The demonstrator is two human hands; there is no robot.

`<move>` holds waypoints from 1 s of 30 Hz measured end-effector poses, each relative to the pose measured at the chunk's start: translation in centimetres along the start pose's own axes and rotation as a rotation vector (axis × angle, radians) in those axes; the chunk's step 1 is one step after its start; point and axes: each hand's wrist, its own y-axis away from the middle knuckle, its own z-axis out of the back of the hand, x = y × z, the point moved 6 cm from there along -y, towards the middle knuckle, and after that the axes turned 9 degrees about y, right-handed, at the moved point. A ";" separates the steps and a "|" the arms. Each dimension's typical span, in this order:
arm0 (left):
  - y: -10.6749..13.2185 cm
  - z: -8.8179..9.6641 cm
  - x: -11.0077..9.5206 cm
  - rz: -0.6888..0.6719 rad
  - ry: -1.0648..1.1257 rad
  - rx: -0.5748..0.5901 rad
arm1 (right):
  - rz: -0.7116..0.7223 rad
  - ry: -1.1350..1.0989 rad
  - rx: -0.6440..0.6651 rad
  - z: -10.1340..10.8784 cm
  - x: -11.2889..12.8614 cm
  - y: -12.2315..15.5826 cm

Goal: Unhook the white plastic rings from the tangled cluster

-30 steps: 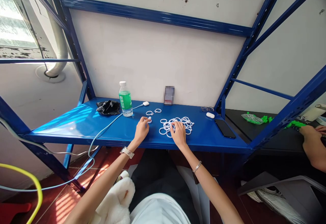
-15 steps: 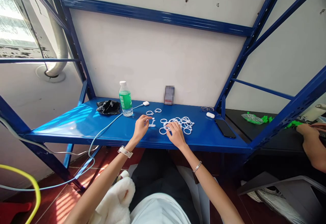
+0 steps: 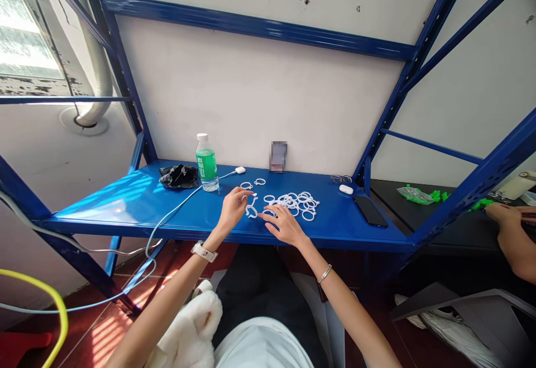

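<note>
- Thin, smooth white rings, seemingly plastic, are lying in a loose, overlapping heap at the middle of the blue shelf; some are showing small knobs on their rims.
- One separate ring is resting left of the heap, between the hands, and two more rings are lying farther back.
- The left hand is curling its fingers just beside the separate ring; whether it is gripping anything, I cannot tell.
- The right hand is spreading open, palm down, its fingers reaching over the heap's left edge.
- The shelf is gleaming, its painted metal catching sunlight at the left.
- A clear bottle with a white cap is standing at the back left, wearing a green label whose white characters are too small to read.
- Crumpled, glossy black plastic is lying beside it.
- A dark upright rectangle is leaning against the matt, pitted wall, its face pixelated beyond reading.
- At the right, a flat black phone, a rounded white case and thin-framed glasses are lying.
</note>
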 end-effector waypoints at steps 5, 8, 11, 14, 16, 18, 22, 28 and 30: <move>0.1 -0.2 -0.2 -0.045 -0.110 0.025 | -0.001 -0.010 0.015 0.0 0.0 0.0; 0.0 -0.1 0.4 -0.036 -0.202 0.052 | -0.013 -0.028 0.002 0.0 0.0 0.0; -0.2 0.2 1.2 -0.020 -0.284 0.095 | -0.023 -0.041 0.000 0.0 -0.1 0.0; -0.4 0.7 1.9 0.008 -0.361 0.141 | -0.030 -0.038 0.005 -0.1 -0.1 0.1; -0.6 1.2 2.3 0.029 -0.409 0.161 | -0.032 -0.028 0.010 -0.2 -0.1 0.0; -0.7 1.6 2.6 0.040 -0.450 0.179 | -0.032 -0.015 0.015 -0.2 -0.1 0.0; -0.9 2.2 3.1 0.031 -0.496 0.213 | -0.029 -0.009 0.010 -0.1 0.0 0.0; -1.0 3.1 4.1 0.043 -0.495 0.235 | -0.032 -0.022 0.001 -0.1 0.0 0.0; -1.0 3.2 4.4 0.031 -0.505 0.272 | -0.032 -0.030 -0.001 -0.1 0.0 0.0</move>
